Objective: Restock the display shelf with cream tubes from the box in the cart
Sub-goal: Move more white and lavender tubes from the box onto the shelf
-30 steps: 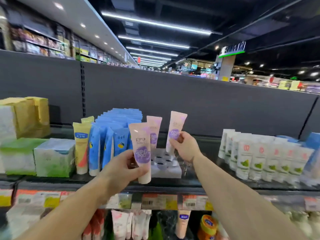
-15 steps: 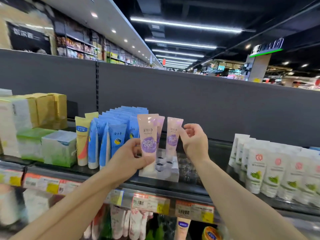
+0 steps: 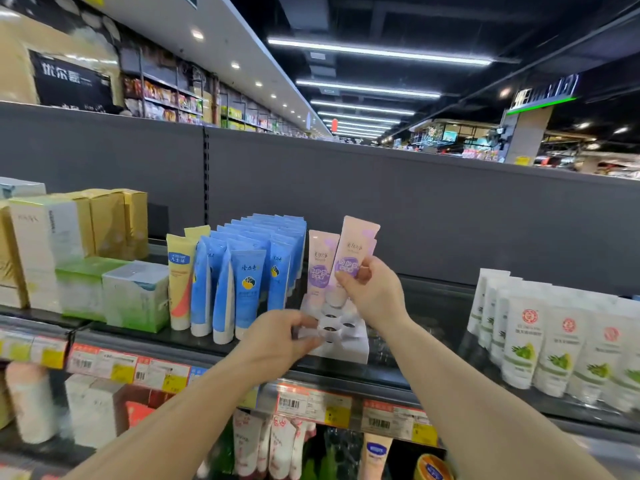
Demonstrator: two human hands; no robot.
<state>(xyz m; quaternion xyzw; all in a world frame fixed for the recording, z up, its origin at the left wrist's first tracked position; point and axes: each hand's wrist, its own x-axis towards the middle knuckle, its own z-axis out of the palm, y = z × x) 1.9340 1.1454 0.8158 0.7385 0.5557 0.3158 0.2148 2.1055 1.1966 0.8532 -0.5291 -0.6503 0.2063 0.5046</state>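
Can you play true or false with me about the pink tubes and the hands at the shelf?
1. The right hand holds a pink cream tube. True.
2. The left hand is lifting a blue tube. False: it touches the white holder tray.
3. The holder tray is full of tubes. False: several round holes show empty.
4. Blue tubes stand left of the pink ones. True.
5. White tubes with green leaves stand to the right. True.
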